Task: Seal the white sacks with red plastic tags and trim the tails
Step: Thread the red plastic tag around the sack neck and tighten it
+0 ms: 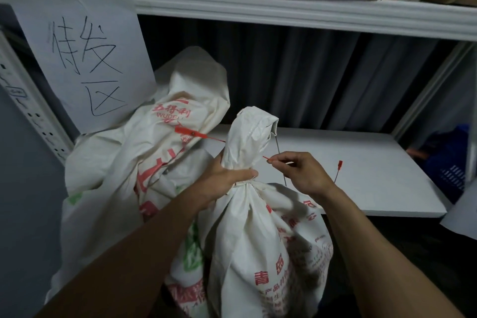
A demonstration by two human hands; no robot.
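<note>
The front sack (258, 227) is gripped round its neck by the left hand (227, 178). At the neck's three o'clock, a red tag (265, 158) is pinched by the right hand (302, 173).

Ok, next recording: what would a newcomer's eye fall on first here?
The white sack at centre, its gathered neck gripped by the left hand while the right hand pinches a thin red tail beside it. Then the handwritten paper sign at upper left, and a second sack behind on the left with a red tag head across it.
</note>
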